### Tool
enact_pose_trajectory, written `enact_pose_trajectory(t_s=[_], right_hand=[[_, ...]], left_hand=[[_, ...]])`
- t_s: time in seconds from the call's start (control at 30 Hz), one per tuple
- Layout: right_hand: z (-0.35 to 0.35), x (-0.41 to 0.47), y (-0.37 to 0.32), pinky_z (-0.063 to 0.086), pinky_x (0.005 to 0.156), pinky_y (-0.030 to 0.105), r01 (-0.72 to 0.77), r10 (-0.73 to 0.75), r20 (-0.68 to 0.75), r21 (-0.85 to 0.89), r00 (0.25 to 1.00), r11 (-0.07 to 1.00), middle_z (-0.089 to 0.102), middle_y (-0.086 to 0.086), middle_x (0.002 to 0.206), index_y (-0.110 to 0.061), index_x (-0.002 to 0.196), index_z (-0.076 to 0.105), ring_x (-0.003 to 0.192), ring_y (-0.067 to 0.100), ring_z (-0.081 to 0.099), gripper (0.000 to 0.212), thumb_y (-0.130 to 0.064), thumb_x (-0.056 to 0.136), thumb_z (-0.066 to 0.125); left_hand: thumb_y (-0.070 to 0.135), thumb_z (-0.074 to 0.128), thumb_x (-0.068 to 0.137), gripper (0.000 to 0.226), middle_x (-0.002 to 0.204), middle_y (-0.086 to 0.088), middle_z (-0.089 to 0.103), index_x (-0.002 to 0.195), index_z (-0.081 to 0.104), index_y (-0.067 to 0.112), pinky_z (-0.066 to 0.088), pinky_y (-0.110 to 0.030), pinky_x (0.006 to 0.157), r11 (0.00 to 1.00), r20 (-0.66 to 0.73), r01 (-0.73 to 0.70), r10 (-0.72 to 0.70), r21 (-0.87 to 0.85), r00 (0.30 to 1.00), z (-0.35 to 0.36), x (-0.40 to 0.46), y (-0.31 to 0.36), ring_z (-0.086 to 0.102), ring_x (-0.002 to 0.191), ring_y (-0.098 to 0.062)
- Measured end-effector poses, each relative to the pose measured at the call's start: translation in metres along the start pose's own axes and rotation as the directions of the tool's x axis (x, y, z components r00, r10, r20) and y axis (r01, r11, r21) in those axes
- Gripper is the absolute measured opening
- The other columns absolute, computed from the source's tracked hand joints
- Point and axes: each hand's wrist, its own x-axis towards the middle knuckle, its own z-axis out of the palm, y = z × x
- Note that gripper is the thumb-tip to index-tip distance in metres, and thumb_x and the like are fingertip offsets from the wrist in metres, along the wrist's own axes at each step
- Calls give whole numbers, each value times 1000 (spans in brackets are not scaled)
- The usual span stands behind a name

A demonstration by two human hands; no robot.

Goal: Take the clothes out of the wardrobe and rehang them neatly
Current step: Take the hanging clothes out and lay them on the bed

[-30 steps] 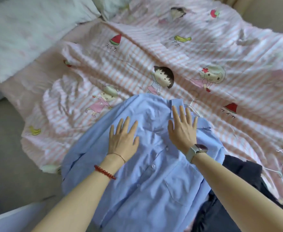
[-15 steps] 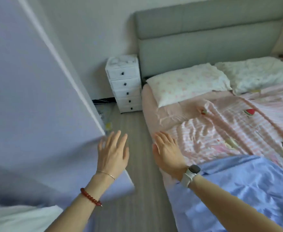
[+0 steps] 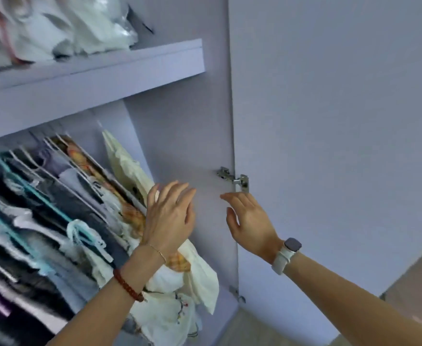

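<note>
I face the open lilac wardrobe (image 3: 180,136). Several garments hang on white and teal hangers (image 3: 55,196) in a tight row at the left. The rightmost are a cream garment (image 3: 127,166) and an orange-checked one (image 3: 133,217). My left hand (image 3: 170,216), fingers straight and empty, is raised in front of these rightmost clothes. My right hand (image 3: 249,223), with a watch on the wrist, hovers open and empty near the wardrobe's side panel, just below the door hinge (image 3: 232,178).
The open wardrobe door (image 3: 329,121) fills the right side. A shelf (image 3: 92,71) above the rail holds white bags and folded fabric (image 3: 67,23). A second hinge (image 3: 237,294) sits lower down. A strip of floor shows at the bottom right.
I have turned from the bed and the blue shirt to the wardrobe. Both hands left the shirt and now reach up towards the hanging clothes, still empty.
</note>
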Motion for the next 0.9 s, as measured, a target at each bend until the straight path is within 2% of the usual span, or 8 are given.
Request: enact_pose_trajectory(t_s=[0.13,0.3,0.43,0.5,0.63,0.7,0.8,0.9], right_hand=[[36,45,-31,52,79,46,83,-87,101,45,991,996,64,12,108,-6,112,60,100,33,60,44,-25,85,31],[73,107,-73,40,98,38,35,-69,193,175,979,984,52,10,130,-10,129,47,118,29,49,43,-31,96,30],[103,155,-100,41,91,35,-90,-20,313,333,950,939,53,17,122,-4,126,46,109,34,53,42,-33,96,40],[118,171,-106,45,86,38,-81,-38,333,335,942,939,55,20,114,-3,119,47,103,39,55,37,-30,95,40],[130,193,-104,43,82,38,-42,-27,378,172,925,984,55,23,117,-3,130,34,105,41,53,38,-16,95,36],[128,204,-99,39,75,33,-27,-21,406,114,914,993,56,23,116,-1,120,43,104,40,54,31,-19,97,33],[117,220,-95,34,71,31,-17,-35,359,142,933,990,58,26,109,4,104,49,99,40,55,33,-20,99,28],[98,230,-91,36,73,31,-80,21,244,236,970,968,58,27,106,7,103,50,99,41,54,34,-19,99,28]], left_hand=[[26,36,83,41,116,-9,63,105,68,12,35,-53,99,973,62,137,-151,187,987,-26,-5,-49,55,114,-27],[35,30,83,53,125,-13,58,118,61,11,34,-60,97,908,176,303,-362,291,915,-36,-1,-91,50,122,-31],[41,21,98,51,156,2,7,146,19,26,8,-55,112,811,275,517,-581,274,766,-24,-5,-114,2,143,-22],[41,21,99,50,156,6,-3,147,13,29,6,-54,113,803,298,517,-593,298,748,-19,-5,-115,-7,143,-21],[42,22,99,50,156,6,-2,147,16,30,6,-54,113,800,297,512,-595,313,747,-10,-1,-115,-10,143,-23],[41,22,99,49,156,4,0,146,17,31,8,-53,114,797,291,506,-595,329,749,-9,-3,-114,-10,143,-23],[40,19,99,48,156,5,3,146,17,31,8,-50,115,795,274,520,-599,312,752,-7,-7,-115,-10,143,-22],[39,18,100,49,155,7,3,147,15,28,7,-48,115,795,277,529,-602,297,749,-6,-9,-116,-11,143,-21]])
